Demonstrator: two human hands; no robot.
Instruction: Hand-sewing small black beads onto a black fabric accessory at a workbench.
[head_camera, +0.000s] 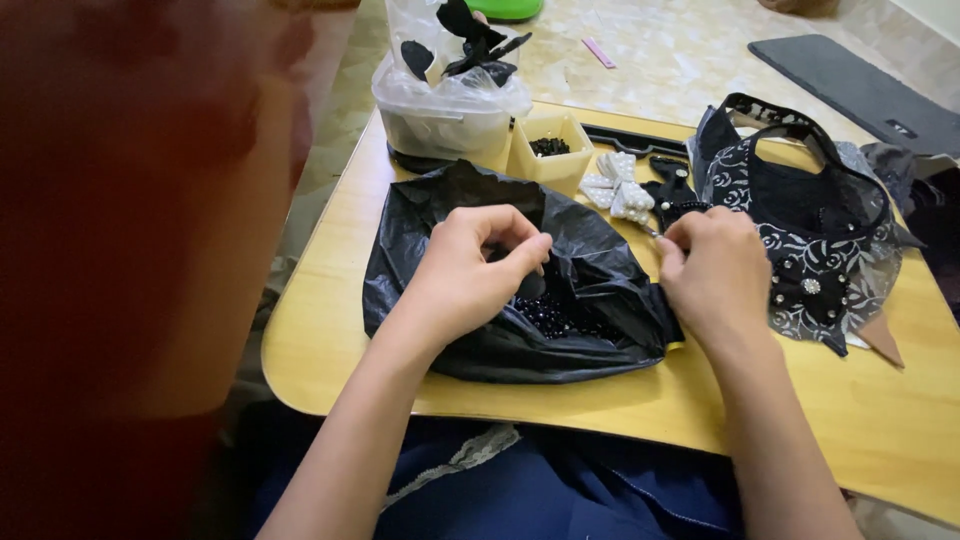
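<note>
A black plastic bag (590, 270) lies open on a small wooden lap table (330, 330), with black beads (548, 317) in its hollow. My left hand (470, 275) hovers over the bag, its fingers pinched together above the beads; what it pinches is too small to see. My right hand (715, 275) sits at the bag's right edge, fingers closed on a thin needle (652, 231). Just right of that hand lies a black fabric piece with white floral lace and small studs (810, 235).
At the table's back stand a clear plastic tub with black bits (450, 110), a small yellow box of black beads (548, 148) and a white beaded bow (617, 187). A dark mat (860, 85) lies on the floor beyond. A blurred red shape (120, 250) fills the left side.
</note>
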